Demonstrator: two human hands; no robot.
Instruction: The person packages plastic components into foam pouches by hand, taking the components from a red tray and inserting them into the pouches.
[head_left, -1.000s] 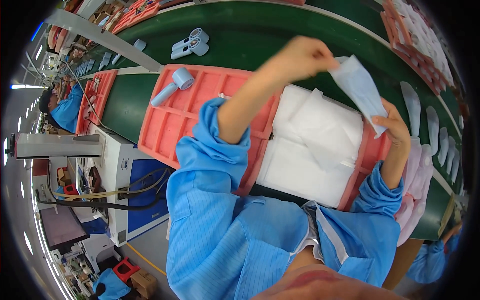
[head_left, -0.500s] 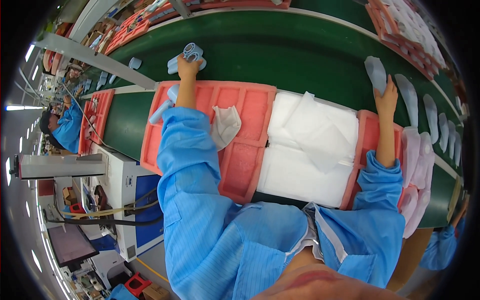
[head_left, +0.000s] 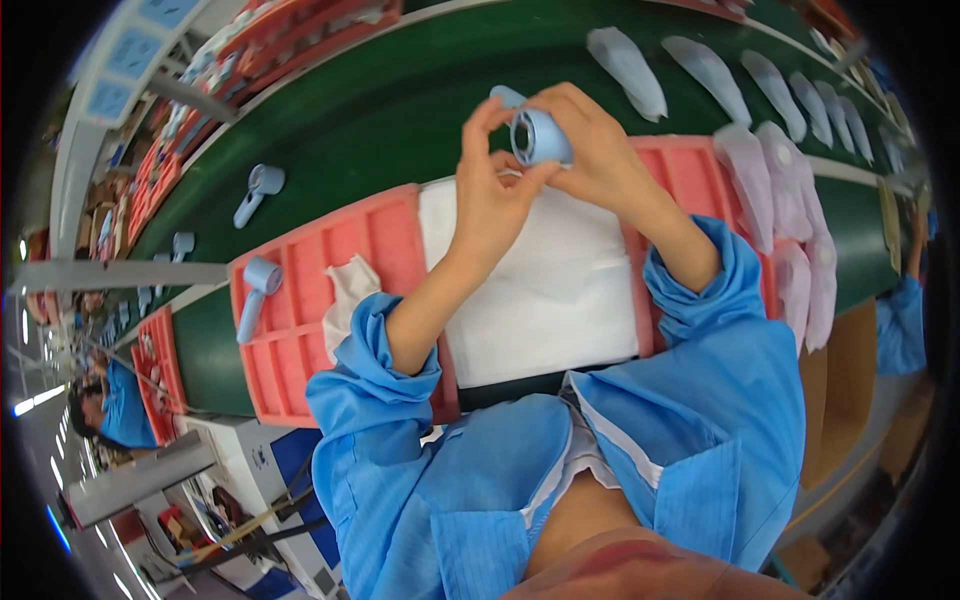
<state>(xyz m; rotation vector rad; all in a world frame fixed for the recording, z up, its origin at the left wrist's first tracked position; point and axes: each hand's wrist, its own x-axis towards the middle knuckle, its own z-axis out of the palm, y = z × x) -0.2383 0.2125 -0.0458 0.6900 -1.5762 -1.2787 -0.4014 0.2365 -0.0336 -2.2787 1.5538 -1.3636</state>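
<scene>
Above the far edge of the red tray [head_left: 300,370], both hands held a small blue fan [head_left: 540,138] up toward the camera, its round head facing the lens. The left hand [head_left: 497,190] had thumb and forefinger pinching the head from the left; the right hand [head_left: 598,150] wrapped its fingers round the right side and back, pressed close together. The handle pointed away toward the green belt [head_left: 400,100], mostly hidden behind the fingers.

By the look of it, the fan was being checked or wiped and had not yet been bagged. A stack of white bags [head_left: 560,290] lay on the tray beneath the wrists, with a crumpled cloth [head_left: 350,295] just left of it. Another fan [head_left: 255,295] waited at the tray's left end, and a third fan [head_left: 255,190] lay on the belt beyond. Bagged pieces [head_left: 780,200] lay in a row at the right and further along the belt, so some work seemed finished while at least these few fans remained.
</scene>
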